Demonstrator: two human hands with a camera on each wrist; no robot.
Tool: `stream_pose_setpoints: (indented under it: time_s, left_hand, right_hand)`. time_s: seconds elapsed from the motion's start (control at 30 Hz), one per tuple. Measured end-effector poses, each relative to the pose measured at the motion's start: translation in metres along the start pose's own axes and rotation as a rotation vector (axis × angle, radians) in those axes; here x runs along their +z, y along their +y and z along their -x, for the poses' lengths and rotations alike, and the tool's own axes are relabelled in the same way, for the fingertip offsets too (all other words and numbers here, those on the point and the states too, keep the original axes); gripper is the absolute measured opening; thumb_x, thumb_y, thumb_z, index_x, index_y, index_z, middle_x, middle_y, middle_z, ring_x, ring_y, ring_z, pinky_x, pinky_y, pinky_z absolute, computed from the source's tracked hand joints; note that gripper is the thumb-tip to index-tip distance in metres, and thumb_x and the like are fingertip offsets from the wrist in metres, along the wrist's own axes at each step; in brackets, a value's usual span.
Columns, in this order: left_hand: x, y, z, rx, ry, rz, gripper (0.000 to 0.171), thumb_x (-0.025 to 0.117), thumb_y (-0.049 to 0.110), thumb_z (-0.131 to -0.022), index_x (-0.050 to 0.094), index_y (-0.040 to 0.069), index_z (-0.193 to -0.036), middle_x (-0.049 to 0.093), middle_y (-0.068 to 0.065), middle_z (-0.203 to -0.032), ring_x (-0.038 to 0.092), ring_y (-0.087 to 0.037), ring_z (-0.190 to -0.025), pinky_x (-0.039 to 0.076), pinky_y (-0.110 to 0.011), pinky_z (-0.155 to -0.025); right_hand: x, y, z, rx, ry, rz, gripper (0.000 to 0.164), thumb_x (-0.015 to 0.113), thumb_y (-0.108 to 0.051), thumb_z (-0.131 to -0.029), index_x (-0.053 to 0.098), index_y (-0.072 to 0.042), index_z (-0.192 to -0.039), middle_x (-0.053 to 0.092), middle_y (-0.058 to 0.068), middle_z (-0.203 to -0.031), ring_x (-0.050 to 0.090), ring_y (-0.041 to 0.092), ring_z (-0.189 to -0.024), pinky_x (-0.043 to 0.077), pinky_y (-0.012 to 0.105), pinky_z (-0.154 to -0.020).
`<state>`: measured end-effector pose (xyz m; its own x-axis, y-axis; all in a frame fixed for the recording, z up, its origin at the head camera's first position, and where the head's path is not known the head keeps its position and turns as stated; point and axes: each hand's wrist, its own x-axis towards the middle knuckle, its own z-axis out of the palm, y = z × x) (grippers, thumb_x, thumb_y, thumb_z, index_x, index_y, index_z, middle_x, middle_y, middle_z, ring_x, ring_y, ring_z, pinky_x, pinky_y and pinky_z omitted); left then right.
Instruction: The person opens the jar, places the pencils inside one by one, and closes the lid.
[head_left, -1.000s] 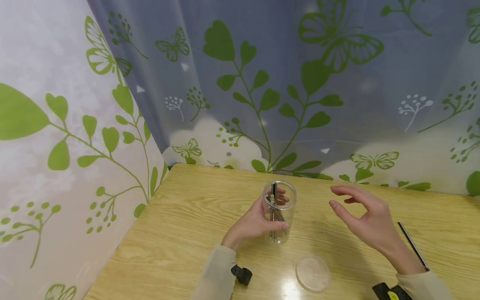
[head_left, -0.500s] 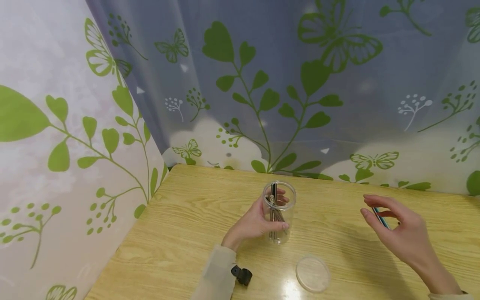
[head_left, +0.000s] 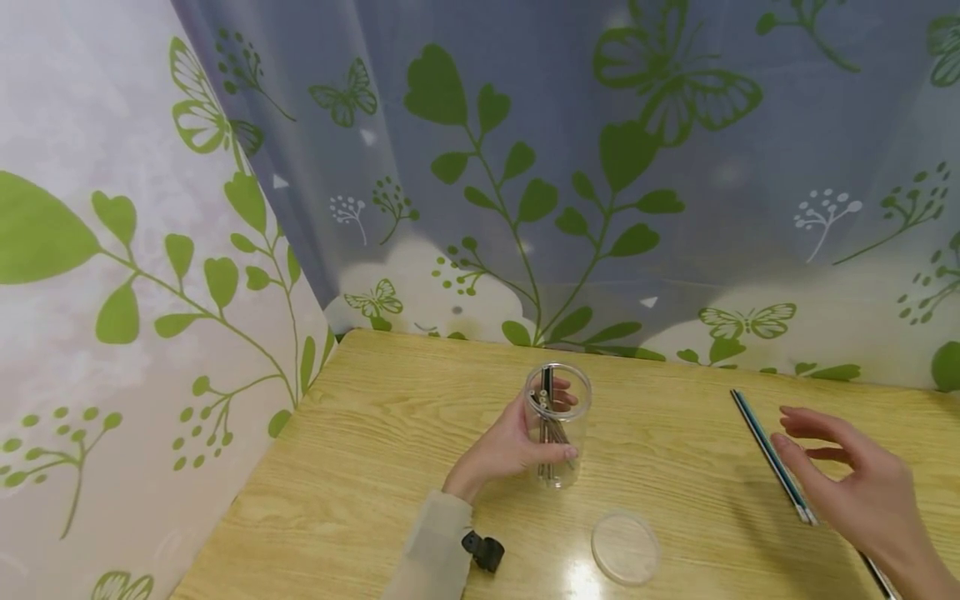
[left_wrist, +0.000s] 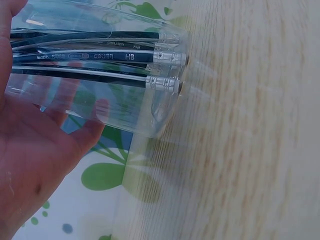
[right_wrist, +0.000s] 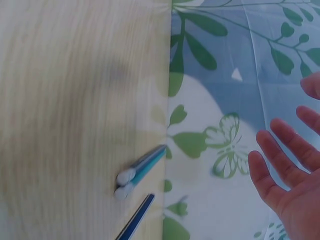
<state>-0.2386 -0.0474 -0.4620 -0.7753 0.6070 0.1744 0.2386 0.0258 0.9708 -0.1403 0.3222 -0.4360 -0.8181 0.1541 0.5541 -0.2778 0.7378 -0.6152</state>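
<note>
My left hand (head_left: 510, 446) grips a clear, round plastic jar (head_left: 576, 432), standing upright and uncovered. Several dark pencils (head_left: 550, 429) lean inside it; the left wrist view shows the metal ferrules on the pencils (left_wrist: 115, 56) at the jar's bottom end. My right hand (head_left: 862, 479) holds nothing, its fingers loosely bent over the right part of the table. Just left of its fingertips lie two pencils (head_left: 772, 458), side by side, one dark and one teal. A third pencil (head_left: 876, 577) is mostly hidden beneath the right hand and wrist, though its dark shaft (right_wrist: 135, 220) appears in the right wrist view.
A clear round lid (head_left: 626, 547) lies flat on the wood-grain table (head_left: 360, 467), in front of the jar. Behind the table hangs a leaf-and-butterfly patterned curtain (head_left: 465, 250), with a similar printed cloth (head_left: 150, 375) along the left side.
My right hand has moved rightward and toward me, away from the jar. The dark and teal pencils it covered now show in full. Left hand and jar have stayed in place.
</note>
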Motion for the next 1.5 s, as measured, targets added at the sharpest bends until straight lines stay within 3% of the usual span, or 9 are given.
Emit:
stream_pose_setpoints:
  time_s: [0.43, 0.57, 0.7, 0.83, 0.9, 1.0, 1.1, 1.33, 1.5]
  left_hand:
    - [0.0, 0.001, 0.0, 0.017, -0.003, -0.004, 0.078, 0.08, 0.003, -0.085, 0.039, 0.024, -0.148, 0.05, -0.019, -0.151, 0.052, -0.017, -0.139, 0.041, -0.039, -0.116]
    - [0.001, 0.0, 0.0, 0.018, 0.002, -0.013, 0.077, 0.08, 0.004, -0.086, 0.039, 0.026, -0.148, 0.05, -0.018, -0.151, 0.052, -0.017, -0.139, 0.04, -0.04, -0.117]
    - [0.001, 0.001, 0.001, 0.009, 0.008, -0.01, 0.077, 0.08, 0.004, -0.086, 0.04, 0.026, -0.148, 0.051, -0.016, -0.151, 0.052, -0.016, -0.138, 0.039, -0.042, -0.117]
    - [0.002, 0.001, 0.001, 0.0, 0.014, -0.003, 0.077, 0.081, 0.004, -0.086, 0.04, 0.026, -0.147, 0.052, -0.012, -0.15, 0.052, -0.016, -0.138, 0.039, -0.042, -0.117]
    - [0.002, 0.002, 0.001, -0.008, 0.017, -0.002, 0.077, 0.081, 0.003, -0.085, 0.041, 0.026, -0.147, 0.053, -0.009, -0.149, 0.052, -0.015, -0.138, 0.04, -0.041, -0.117]
    - [0.003, 0.001, 0.001, -0.013, 0.023, -0.005, 0.076, 0.081, 0.003, -0.085, 0.042, 0.027, -0.146, 0.055, -0.003, -0.147, 0.053, -0.014, -0.137, 0.04, -0.041, -0.116]
    - [0.002, 0.0, 0.0, -0.005, 0.022, -0.005, 0.075, 0.081, 0.003, -0.085, 0.043, 0.027, -0.145, 0.054, -0.009, -0.148, 0.053, -0.014, -0.137, 0.04, -0.042, -0.116]
    - [0.002, -0.001, 0.0, 0.011, 0.019, -0.012, 0.075, 0.081, 0.004, -0.085, 0.042, 0.027, -0.145, 0.055, -0.009, -0.148, 0.053, -0.015, -0.137, 0.041, -0.041, -0.115]
    - [0.002, -0.001, 0.001, 0.005, 0.025, -0.011, 0.075, 0.082, 0.005, -0.085, 0.043, 0.027, -0.145, 0.058, 0.002, -0.144, 0.053, -0.014, -0.137, 0.041, -0.042, -0.115]
  right_hand:
    - [-0.013, 0.028, 0.012, 0.099, 0.009, 0.117, 0.034, 0.076, -0.012, -0.092, 0.069, 0.001, -0.122, 0.04, -0.054, -0.104, 0.04, -0.034, -0.09, 0.04, -0.002, -0.063]
    - [-0.014, 0.035, 0.015, 0.186, -0.03, 0.162, 0.043, 0.073, -0.021, -0.096, 0.064, 0.002, -0.131, 0.069, -0.016, -0.114, 0.031, -0.034, -0.089, 0.037, 0.0, -0.061]
    - [-0.016, 0.043, 0.016, 0.26, -0.09, 0.201, 0.05, 0.067, -0.027, -0.1, 0.058, 0.005, -0.138, 0.061, 0.036, -0.127, 0.034, -0.028, -0.09, 0.042, 0.011, -0.064]
    - [-0.018, 0.052, 0.018, 0.325, -0.15, 0.241, 0.054, 0.064, -0.032, -0.102, 0.055, 0.006, -0.139, 0.058, 0.037, -0.131, 0.058, 0.007, -0.099, 0.042, 0.023, -0.068]
    - [-0.019, 0.056, 0.018, 0.357, -0.186, 0.254, 0.056, 0.062, -0.033, -0.103, 0.054, 0.007, -0.14, 0.056, 0.04, -0.132, 0.057, 0.039, -0.108, 0.047, 0.037, -0.074]
    - [-0.019, 0.065, 0.019, 0.394, -0.241, 0.277, 0.058, 0.061, -0.035, -0.103, 0.051, 0.009, -0.14, 0.053, 0.042, -0.133, 0.052, 0.054, -0.113, 0.05, 0.045, -0.075]
    - [-0.02, 0.075, 0.019, 0.416, -0.317, 0.305, 0.064, 0.061, -0.039, -0.103, 0.048, 0.011, -0.14, 0.05, 0.046, -0.131, 0.05, 0.057, -0.112, 0.05, 0.061, -0.078]
    - [-0.028, 0.096, 0.017, 0.354, -0.515, 0.388, 0.07, 0.066, -0.042, -0.098, 0.049, 0.019, -0.128, 0.059, 0.046, -0.111, 0.062, 0.058, -0.094, 0.055, 0.055, -0.073]
    - [-0.031, 0.104, 0.015, 0.332, -0.587, 0.413, 0.071, 0.067, -0.045, -0.098, 0.054, 0.019, -0.124, 0.067, 0.033, -0.097, 0.068, 0.037, -0.077, 0.053, 0.042, -0.061]
